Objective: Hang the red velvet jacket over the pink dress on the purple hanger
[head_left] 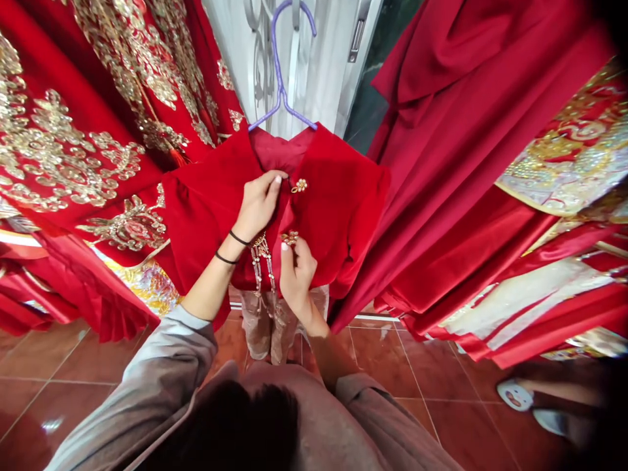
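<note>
A red velvet jacket (328, 176) hangs in front of me on a purple hanger (280, 85). My left hand (260, 199) is closed on the jacket's front edge near the neckline, thumb and fingers pinched together. Lower on the opposite front edge, my right hand (297, 271) pinches the cloth beside a gold ornament (289, 238). Another gold flower ornament (300, 186) sits higher on the jacket, right of my left hand. Between my wrists dangles a beaded tassel (262, 258). My fingers cover part of both front edges.
Red garments with gold beadwork (122, 150) hang close on the left. A plain dark-red garment (471, 131) and other embroidered ones hang on the right. Behind stands a pale metal door (324, 72). Another person's foot in a slipper (515, 394) is on the tiled floor (392, 366).
</note>
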`<act>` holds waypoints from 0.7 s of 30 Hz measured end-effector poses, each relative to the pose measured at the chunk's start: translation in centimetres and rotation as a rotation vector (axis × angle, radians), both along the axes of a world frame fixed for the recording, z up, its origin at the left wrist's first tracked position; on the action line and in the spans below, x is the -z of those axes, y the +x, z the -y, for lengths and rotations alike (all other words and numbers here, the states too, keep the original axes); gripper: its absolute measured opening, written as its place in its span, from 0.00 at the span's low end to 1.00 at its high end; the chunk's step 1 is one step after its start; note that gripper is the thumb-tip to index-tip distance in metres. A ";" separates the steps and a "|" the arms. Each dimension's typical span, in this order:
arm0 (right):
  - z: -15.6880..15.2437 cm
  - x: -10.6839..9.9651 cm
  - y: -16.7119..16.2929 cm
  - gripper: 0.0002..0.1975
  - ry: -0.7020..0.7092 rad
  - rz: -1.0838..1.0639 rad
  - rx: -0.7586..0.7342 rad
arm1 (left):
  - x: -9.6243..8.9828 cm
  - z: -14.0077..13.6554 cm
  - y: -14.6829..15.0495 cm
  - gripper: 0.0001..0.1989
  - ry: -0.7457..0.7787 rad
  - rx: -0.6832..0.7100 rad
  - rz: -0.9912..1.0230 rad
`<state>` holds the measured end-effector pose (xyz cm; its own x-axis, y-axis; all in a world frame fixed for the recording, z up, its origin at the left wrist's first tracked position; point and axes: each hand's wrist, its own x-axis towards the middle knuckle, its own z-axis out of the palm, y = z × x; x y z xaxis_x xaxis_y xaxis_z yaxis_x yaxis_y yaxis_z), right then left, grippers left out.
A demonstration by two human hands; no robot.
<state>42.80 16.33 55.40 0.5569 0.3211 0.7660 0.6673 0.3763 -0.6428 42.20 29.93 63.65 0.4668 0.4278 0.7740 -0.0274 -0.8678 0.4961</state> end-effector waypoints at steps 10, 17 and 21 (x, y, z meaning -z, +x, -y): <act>-6.1 2.9 0.0 0.19 -0.143 0.026 -0.271 | -1.8 -1.4 -3.1 0.25 -0.161 0.409 -0.284; 0.3 9.4 -1.5 0.15 -0.261 -0.365 -0.424 | -2.1 -3.0 -2.7 0.09 -0.335 0.405 -0.338; 3.2 16.1 -1.0 0.11 -0.407 -1.055 -0.500 | -2.2 -3.8 -2.0 0.10 -0.518 0.411 -0.347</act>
